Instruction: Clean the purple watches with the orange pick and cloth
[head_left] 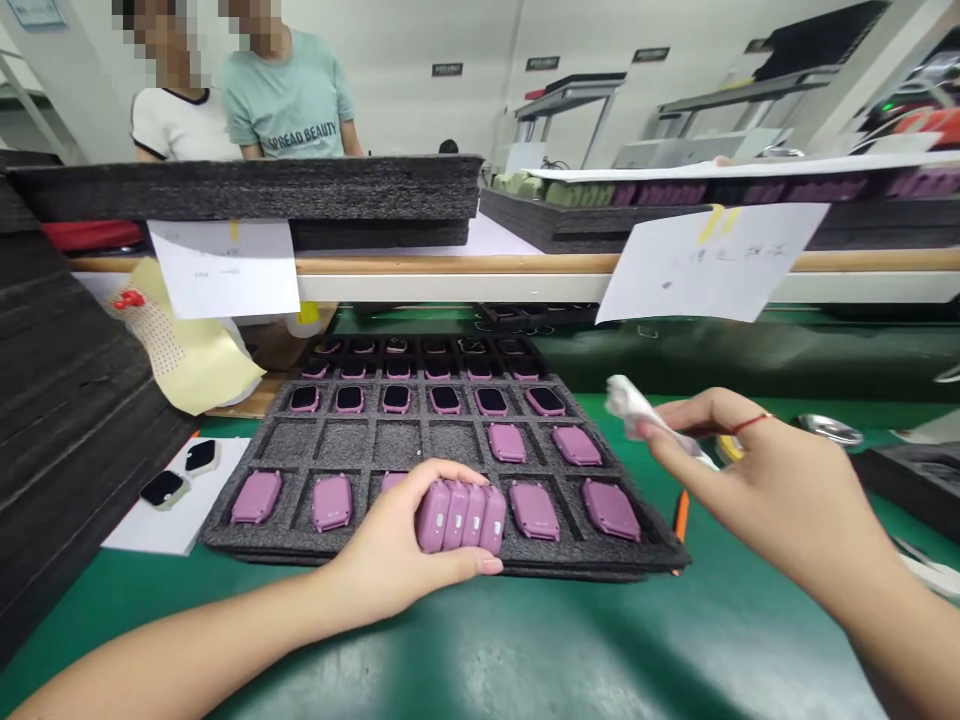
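Several purple smartwatch cases (460,517) stand side by side in a row, gripped between the thumb and fingers of my left hand (390,545). They are above the front edge of a black foam tray (412,440). In its front compartments lie purple watch cases (535,510) with their backs up; farther back, others show dark screens (397,399). Some pockets of the second row hold nothing. To the right of the tray, my right hand (750,470) pinches a crumpled white cloth (634,405) in the air.
Two loose watches (165,489) lie on white paper (150,530) at left, beside stacked black foam (60,450). An orange pen (681,530) lies right of the tray. A shelf (450,285) with hanging paper sheets crosses above. Two people (289,100) are beyond it.
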